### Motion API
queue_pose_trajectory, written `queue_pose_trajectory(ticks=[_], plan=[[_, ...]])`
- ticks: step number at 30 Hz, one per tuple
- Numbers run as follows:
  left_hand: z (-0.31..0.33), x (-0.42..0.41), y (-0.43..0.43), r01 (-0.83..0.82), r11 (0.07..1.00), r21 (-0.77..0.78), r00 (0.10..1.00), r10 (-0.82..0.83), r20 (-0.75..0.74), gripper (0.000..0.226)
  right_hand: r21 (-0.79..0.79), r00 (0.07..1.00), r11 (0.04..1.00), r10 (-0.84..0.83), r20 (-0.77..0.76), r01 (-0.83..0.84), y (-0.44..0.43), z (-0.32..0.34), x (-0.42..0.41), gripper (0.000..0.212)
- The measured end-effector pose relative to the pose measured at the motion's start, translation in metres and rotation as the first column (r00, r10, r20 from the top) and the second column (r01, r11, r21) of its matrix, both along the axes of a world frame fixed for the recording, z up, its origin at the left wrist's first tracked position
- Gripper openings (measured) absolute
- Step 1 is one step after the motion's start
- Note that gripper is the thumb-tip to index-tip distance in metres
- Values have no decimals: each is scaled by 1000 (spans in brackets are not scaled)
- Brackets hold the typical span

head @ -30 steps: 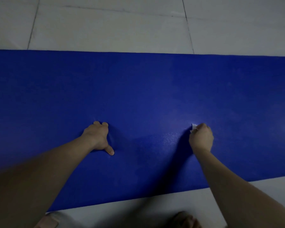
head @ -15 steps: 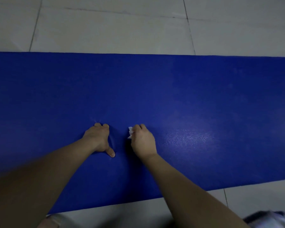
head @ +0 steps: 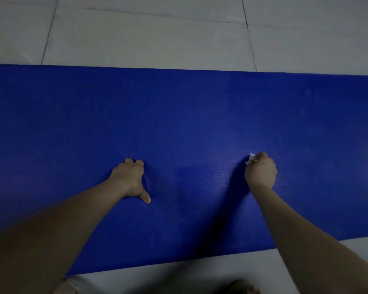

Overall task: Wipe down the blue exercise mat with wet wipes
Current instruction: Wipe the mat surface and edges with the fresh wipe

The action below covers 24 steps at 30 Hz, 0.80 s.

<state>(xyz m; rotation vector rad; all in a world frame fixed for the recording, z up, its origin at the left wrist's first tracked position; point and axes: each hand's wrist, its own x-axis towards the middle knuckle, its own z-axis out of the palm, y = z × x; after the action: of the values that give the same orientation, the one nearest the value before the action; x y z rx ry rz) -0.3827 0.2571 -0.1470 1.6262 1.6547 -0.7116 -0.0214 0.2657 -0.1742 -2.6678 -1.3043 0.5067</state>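
Observation:
The blue exercise mat (head: 189, 115) lies flat across the tiled floor, filling the width of the view. My left hand (head: 130, 179) presses down on the mat left of centre, fingers curled under and thumb stretched out toward me. My right hand (head: 260, 171) is balled around a white wet wipe (head: 250, 159) and holds it against the mat right of centre; only a small corner of the wipe shows past the knuckles. A faint wet sheen lies on the mat between the two hands.
Pale floor tiles (head: 147, 37) run beyond the mat's far edge and along its near edge (head: 179, 274). A dark rounded shape (head: 240, 287), possibly a foot, sits at the bottom edge.
My right hand swept the wipe left to beside my left hand, then back right to about where it began. My left hand stayed planted.

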Motion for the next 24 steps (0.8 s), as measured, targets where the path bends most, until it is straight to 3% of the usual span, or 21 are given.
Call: queue_pose_trajectory(ticks=[4,10,15,19,22,24], plan=[[0,0,1,4,1000,-1,1000,-4,-6,119,112,985,987,128,-113,-115,-2,-5,-71,14],[0,0,1,29,1000,6,999,-29,-24,119,139,901,913,403,-161,-383,-9,-6,-172,13],[3,0,1,54,998,-12,998,-55,-33,121,109,814,832,555,-170,-544,-8,-7,-176,11],[9,3,7,82,994,-75,995,-86,-50,119,65,869,876,483,-107,-479,4,-1,-120,13],[19,2,27,174,979,-111,977,-186,-108,88,34,937,939,345,-58,-343,12,0,-62,12],[26,-1,48,260,966,-1,952,-256,-165,77,-6,971,971,240,-10,-240,19,3,-22,14]])
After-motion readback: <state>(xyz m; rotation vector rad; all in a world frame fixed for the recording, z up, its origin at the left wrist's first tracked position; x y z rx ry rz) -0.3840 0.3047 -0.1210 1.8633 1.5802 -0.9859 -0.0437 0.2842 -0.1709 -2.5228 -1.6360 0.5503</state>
